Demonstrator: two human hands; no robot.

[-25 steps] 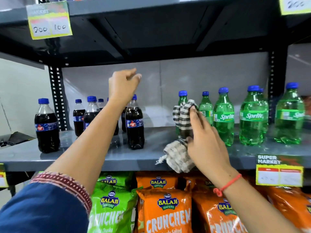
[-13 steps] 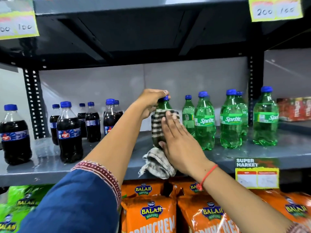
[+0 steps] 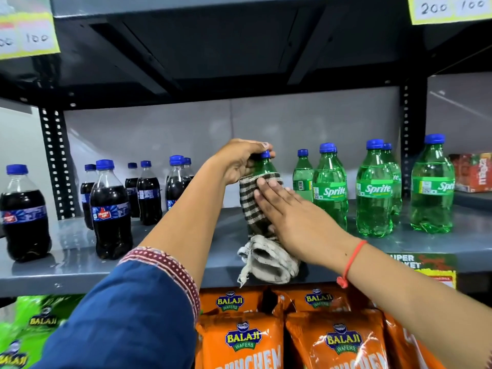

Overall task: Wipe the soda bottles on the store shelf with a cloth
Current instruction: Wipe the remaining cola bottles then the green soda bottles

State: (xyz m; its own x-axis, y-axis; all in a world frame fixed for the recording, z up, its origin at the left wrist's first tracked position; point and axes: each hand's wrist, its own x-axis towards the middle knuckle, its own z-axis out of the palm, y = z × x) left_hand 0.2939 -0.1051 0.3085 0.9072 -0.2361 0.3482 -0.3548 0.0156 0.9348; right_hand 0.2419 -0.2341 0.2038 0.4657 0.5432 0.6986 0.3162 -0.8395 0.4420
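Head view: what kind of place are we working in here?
Most likely a small grocery or supermarket: handwritten price tags on the metal shelf, rows of Sprite bottles, and Balaji wafer packs below.

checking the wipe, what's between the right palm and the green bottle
The striped cloth lies between the right hand and the green bottle, seen in the head view.
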